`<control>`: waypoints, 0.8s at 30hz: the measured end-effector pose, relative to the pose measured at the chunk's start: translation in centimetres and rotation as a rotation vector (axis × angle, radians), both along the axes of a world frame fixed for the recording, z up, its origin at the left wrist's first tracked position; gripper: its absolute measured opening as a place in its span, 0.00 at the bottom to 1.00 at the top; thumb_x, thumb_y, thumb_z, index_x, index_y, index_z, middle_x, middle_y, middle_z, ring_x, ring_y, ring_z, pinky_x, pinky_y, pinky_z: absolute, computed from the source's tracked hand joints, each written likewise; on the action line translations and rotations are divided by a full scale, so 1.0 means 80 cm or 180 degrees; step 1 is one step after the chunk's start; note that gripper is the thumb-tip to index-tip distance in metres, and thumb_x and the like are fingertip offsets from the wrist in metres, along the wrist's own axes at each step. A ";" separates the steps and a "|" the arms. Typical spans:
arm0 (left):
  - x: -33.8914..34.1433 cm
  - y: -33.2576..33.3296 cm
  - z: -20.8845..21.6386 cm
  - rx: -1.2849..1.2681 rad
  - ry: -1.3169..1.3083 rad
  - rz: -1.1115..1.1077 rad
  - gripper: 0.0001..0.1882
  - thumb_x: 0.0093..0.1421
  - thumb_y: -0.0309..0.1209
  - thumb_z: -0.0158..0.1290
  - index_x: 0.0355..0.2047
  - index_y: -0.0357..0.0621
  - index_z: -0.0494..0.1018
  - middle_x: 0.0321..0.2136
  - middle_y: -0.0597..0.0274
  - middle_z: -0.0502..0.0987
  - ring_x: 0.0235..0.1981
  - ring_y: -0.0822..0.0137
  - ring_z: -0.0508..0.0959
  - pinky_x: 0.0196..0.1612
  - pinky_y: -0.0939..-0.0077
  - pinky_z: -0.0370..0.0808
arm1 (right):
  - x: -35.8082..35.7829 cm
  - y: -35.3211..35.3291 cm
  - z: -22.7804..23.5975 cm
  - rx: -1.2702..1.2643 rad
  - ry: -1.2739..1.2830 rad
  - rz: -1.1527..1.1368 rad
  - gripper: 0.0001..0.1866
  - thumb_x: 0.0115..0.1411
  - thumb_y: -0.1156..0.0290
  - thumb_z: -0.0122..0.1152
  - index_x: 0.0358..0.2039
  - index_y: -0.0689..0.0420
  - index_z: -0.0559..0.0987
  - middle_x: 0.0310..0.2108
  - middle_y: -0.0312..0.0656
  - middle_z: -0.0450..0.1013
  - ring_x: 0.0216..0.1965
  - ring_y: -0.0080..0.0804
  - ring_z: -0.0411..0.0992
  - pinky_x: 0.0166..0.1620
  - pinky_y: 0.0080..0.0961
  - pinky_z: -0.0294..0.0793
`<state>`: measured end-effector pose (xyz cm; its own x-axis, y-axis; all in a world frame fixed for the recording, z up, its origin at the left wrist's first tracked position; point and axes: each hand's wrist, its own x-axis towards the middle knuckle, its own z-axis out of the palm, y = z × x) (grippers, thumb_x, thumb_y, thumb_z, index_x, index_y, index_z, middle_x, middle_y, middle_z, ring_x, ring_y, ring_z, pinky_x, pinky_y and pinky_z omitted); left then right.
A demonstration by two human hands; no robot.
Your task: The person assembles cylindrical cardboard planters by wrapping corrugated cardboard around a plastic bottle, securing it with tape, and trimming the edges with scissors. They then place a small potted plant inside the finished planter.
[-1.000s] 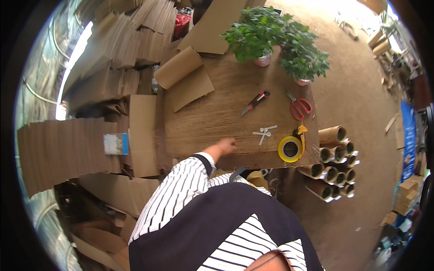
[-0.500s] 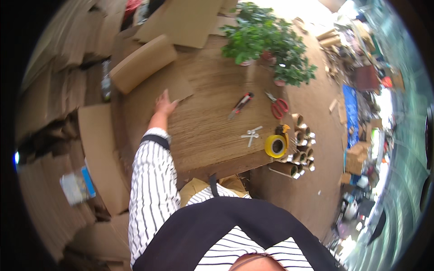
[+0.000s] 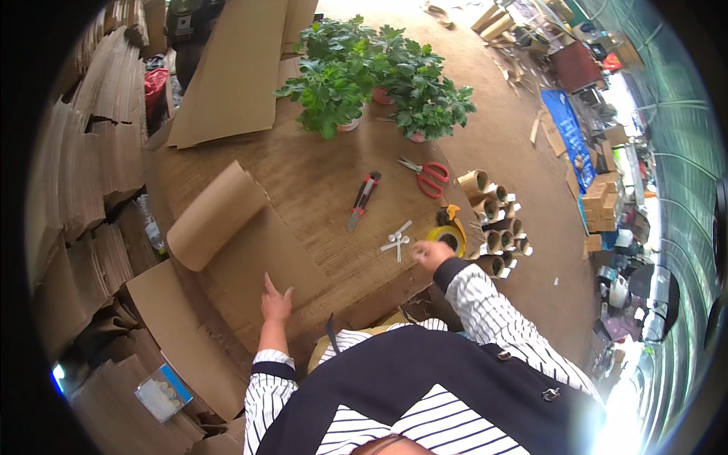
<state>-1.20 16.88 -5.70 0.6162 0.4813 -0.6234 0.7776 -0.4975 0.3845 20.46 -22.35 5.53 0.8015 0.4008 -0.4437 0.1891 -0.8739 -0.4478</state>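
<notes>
My left hand (image 3: 275, 303) lies flat with fingers spread on a brown cardboard sheet (image 3: 262, 258) whose far end curls into a roll (image 3: 212, 216). My right hand (image 3: 432, 254) reaches to the table's right edge, fingers curled beside a yellow tape dispenser (image 3: 449, 235) and a small white plastic piece (image 3: 397, 243). Whether it grips anything is unclear. A utility knife (image 3: 364, 199) with red and grey handle lies in the middle of the wooden table (image 3: 318, 174). Red-handled scissors (image 3: 428, 176) lie farther right.
Two potted green plants (image 3: 375, 72) stand at the table's far side. A large flat cardboard sheet (image 3: 231, 72) leans at the back left. Several cardboard tubes (image 3: 497, 224) are stacked right of the table. Piles of cardboard (image 3: 91, 174) fill the left.
My view has swung and come closer. My left hand moved back from the cardboard roll to the sheet's near edge. My right hand has come into view at the tape dispenser.
</notes>
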 end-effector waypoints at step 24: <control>0.107 -0.060 0.007 -0.0055 0.1686 0.0782 0.73 0.46 0.41 0.70 0.70 0.46 0.19 0.62 0.38 0.66 0.63 0.46 0.68 0.65 0.65 0.65 | 0.513 -0.092 -0.284 0.2917 0.0371 -0.0882 0.19 0.62 0.66 0.60 0.53 0.51 0.70 0.42 0.42 0.75 0.39 0.35 0.75 0.41 0.32 0.75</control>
<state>7.39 12.11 -5.13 0.0899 0.5577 -0.8252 0.9578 -0.2754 -0.0818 61.48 -29.70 -17.22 0.8905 0.4343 -0.1354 -0.0601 -0.1826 -0.9813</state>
